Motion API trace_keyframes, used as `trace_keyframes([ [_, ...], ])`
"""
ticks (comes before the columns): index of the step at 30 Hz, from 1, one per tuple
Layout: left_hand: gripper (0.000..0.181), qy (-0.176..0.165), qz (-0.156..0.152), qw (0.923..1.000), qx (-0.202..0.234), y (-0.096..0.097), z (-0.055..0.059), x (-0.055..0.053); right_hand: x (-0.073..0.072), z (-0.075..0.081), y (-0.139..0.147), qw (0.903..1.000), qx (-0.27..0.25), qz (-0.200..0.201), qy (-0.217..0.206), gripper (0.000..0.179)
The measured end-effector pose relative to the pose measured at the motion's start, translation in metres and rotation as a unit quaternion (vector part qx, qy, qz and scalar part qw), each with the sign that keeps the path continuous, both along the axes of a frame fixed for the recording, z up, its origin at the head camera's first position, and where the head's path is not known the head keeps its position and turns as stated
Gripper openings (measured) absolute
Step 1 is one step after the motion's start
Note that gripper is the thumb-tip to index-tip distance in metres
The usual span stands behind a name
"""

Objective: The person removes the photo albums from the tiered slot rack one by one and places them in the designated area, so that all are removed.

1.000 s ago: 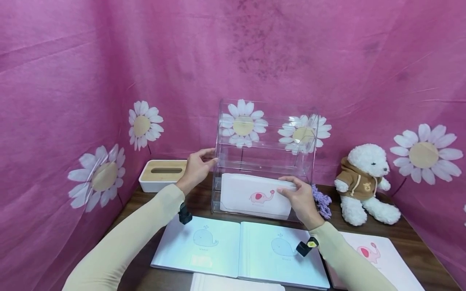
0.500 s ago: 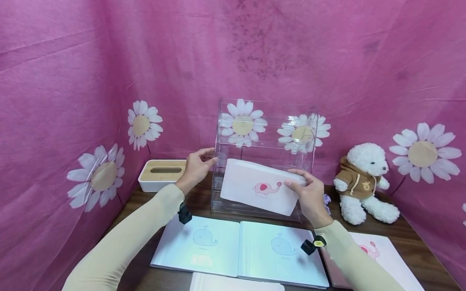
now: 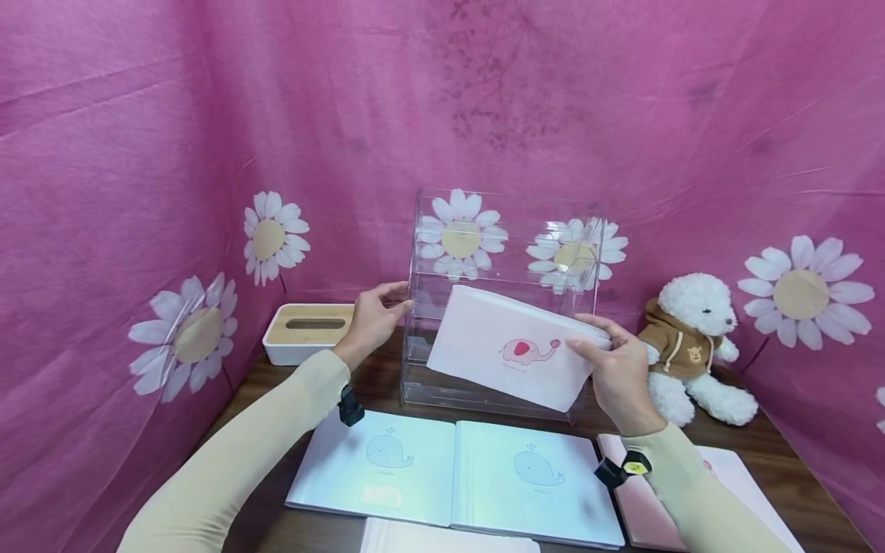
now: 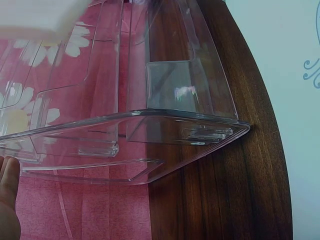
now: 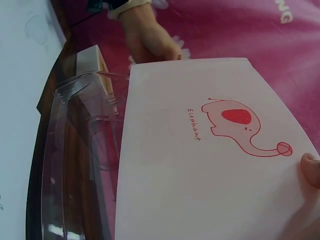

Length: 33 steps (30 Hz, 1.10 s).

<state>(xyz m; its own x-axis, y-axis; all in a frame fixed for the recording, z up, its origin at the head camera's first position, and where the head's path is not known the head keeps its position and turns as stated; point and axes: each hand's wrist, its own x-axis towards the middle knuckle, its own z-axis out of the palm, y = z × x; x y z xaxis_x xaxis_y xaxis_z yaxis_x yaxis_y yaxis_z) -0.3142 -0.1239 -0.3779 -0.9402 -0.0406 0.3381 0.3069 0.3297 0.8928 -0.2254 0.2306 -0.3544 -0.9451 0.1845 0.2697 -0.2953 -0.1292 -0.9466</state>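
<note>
My right hand (image 3: 625, 376) pinches the right end of a pale pink book (image 3: 477, 338), thumb on its front cover. The cover carries a drawn elephant and, in the right wrist view, the word "Elephant". The book is held tilted, its right side lower, in front of a clear plastic tiered rack (image 3: 501, 296). My left hand (image 3: 373, 322) holds the left side edge of that rack, thumb in front. In the left wrist view only a few fingertips (image 4: 9, 180) show beside the rack's rim.
Two pale blue whale books (image 3: 376, 480) lie side by side before the rack, with white items (image 3: 442, 538) nearer. Another pink book (image 3: 643, 491) lies under the right forearm. A tissue box (image 3: 290, 349) stands left, a white plush bear (image 3: 691, 307) right.
My right hand has lifted the pink book up out of the rack's lowest tier and moved it right, tilting it. The left hand has stayed on the rack's side.
</note>
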Motion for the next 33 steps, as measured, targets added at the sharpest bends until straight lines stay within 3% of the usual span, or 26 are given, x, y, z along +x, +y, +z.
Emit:
trace_keyframes([
  [6,0.039,0.001,0.000,1.0000,0.001,0.000,0.000,0.000,0.013,0.003,0.018,0.9980,-0.041,0.047,0.013,0.036],
  [14,0.040,0.000,0.002,1.0000,-0.009,0.002,0.002,0.001,0.032,0.004,0.051,0.9958,-0.037,0.076,0.035,0.036],
  [21,0.040,-0.002,0.000,1.0000,-0.007,0.001,0.003,0.002,0.053,-0.004,0.092,0.9913,-0.023,0.129,-0.009,0.040],
  [25,0.040,-0.003,-0.002,1.0000,-0.003,0.001,0.003,0.002,0.063,-0.015,0.116,0.9822,-0.012,0.187,-0.008,0.047],
  [29,0.040,-0.004,-0.002,1.0000,-0.003,0.000,0.002,0.002,0.073,-0.027,0.137,0.9650,-0.011,0.262,-0.006,0.055],
  [33,0.040,-0.001,0.002,1.0000,-0.003,-0.001,0.002,0.002,0.083,-0.037,0.155,0.9453,-0.020,0.323,-0.042,0.059],
])
